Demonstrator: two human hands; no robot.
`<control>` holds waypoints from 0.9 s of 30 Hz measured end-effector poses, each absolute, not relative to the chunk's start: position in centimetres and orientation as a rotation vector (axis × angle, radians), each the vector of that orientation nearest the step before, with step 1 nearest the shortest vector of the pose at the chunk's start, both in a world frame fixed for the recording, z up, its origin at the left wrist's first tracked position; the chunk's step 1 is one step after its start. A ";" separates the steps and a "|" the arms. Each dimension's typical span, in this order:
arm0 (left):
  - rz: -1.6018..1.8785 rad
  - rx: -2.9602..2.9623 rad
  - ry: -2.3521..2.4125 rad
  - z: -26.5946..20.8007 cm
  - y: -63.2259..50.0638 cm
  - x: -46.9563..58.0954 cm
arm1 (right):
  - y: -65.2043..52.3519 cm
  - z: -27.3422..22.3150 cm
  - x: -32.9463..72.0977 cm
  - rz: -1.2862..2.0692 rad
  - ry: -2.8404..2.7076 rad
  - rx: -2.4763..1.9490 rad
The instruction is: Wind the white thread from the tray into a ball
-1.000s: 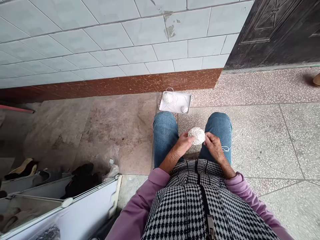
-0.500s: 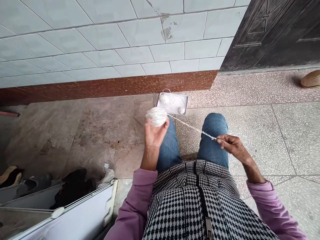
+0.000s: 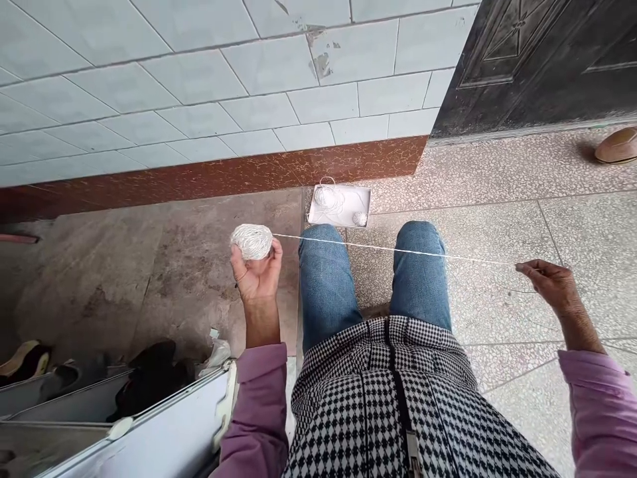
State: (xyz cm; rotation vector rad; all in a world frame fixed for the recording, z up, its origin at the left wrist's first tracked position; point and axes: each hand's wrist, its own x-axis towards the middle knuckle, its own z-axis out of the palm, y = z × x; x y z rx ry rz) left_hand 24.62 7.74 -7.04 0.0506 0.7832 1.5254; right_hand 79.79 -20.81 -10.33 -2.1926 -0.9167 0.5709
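My left hand (image 3: 257,272) is closed round a ball of white string (image 3: 253,241), out over the brown floor left of my knees. From the ball a single white strand (image 3: 371,246) runs taut across both jeans-clad knees to my right hand (image 3: 550,282). The right thumb and fingertips pinch that strand over the speckled floor at the right. Beyond my knees lies a shallow white box (image 3: 348,220) with a loose coil of white string (image 3: 328,197) and a small white ball (image 3: 359,218) inside.
A tiled wall (image 3: 259,99) with a red-brown base strip rises in front of me. At lower left an opened shoe rack (image 3: 164,411) holds dark shoes. One tan shoe (image 3: 617,146) sits at the far right near a dark door (image 3: 527,73).
Both hands have moved apart, the left one leftward with the ball and the right one to the right. The strand between them is much longer and stretched straight.
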 end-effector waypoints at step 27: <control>1.475 0.100 0.764 -8.1 3.9 24.3 | -5.7 -11.8 54.5 0.623 -1.582 -1.503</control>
